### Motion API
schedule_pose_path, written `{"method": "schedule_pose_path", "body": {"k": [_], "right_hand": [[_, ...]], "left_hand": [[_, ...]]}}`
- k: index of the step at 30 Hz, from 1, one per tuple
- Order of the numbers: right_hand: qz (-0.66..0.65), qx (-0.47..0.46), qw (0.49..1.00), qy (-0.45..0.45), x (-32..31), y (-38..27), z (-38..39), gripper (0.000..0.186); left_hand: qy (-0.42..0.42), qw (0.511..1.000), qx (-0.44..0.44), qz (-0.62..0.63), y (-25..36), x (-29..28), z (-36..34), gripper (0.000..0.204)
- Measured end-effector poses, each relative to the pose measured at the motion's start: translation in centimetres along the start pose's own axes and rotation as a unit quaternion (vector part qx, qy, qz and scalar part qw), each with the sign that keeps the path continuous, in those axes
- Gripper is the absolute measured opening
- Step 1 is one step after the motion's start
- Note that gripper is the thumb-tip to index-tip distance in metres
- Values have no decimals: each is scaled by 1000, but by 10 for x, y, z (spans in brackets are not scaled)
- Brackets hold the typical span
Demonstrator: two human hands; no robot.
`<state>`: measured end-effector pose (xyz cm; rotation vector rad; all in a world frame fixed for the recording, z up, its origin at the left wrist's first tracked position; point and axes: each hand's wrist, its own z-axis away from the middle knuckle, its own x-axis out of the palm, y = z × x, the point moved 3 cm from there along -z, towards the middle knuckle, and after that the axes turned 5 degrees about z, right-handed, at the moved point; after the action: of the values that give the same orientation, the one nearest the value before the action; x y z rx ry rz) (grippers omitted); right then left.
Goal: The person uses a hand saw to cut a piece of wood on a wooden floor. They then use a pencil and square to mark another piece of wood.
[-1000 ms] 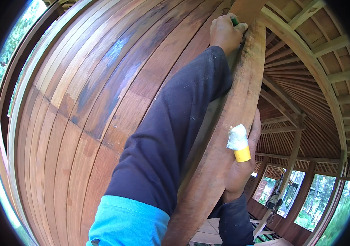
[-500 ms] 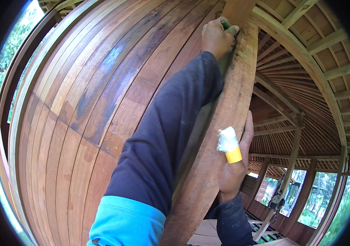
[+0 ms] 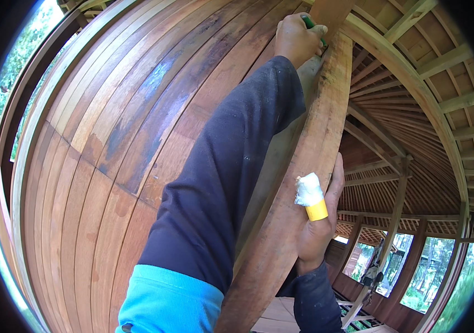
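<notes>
My left hand (image 3: 298, 41), at the end of a dark sleeve with a bright blue band, is closed round a short green pencil (image 3: 307, 22). It reaches to the upper end of a long wooden board (image 3: 281, 222), where the pencil's lower tip meets the wood. Lower down, my right hand (image 3: 317, 238) grips the board's right edge. Its thumb lies on the near face, wrapped in a white dressing (image 3: 309, 190) with yellow tape (image 3: 317, 211). One finger shows beyond the edge; the other fingers are hidden behind the board.
Left of the board spreads a surface of reddish-brown planks (image 3: 98, 183) with dark stains. A crosswise timber (image 3: 331, 16) meets the board's top. To the right are roof rafters (image 3: 384, 133), posts (image 3: 395, 216) and window openings (image 3: 428, 272) with trees outside.
My left hand has shifted slightly up with the pencil, which now shows more of its length. My right hand keeps its hold on the board.
</notes>
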<state>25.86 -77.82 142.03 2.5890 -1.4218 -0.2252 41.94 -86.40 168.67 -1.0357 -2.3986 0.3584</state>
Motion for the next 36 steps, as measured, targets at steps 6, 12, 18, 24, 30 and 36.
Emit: {"method": "schedule_pose_path", "body": {"k": [6,12,18,24,30,36], "right_hand": [[-19,-2,1000,1,0,0,-1,68],[-35,-7,999,12,2,1,-1,68],[-5,-33,999,27,1,4,-1,69],[-73,-15,997,26,5,4,-2,70],[-40,-20,999,23,1,1,-1,71],[-122,0,992,17,8,-4,-2,74]], "left_hand": [[-10,986,24,-167,3,3,-6,28],[-73,981,17,-179,-5,5,-11,23],[-35,978,46,-199,-14,17,-5,26],[33,949,168,-265,-11,18,-3,33],[-105,984,-51,136,24,32,-11,22],[-4,996,77,-41,52,-16,-4,26]]}}
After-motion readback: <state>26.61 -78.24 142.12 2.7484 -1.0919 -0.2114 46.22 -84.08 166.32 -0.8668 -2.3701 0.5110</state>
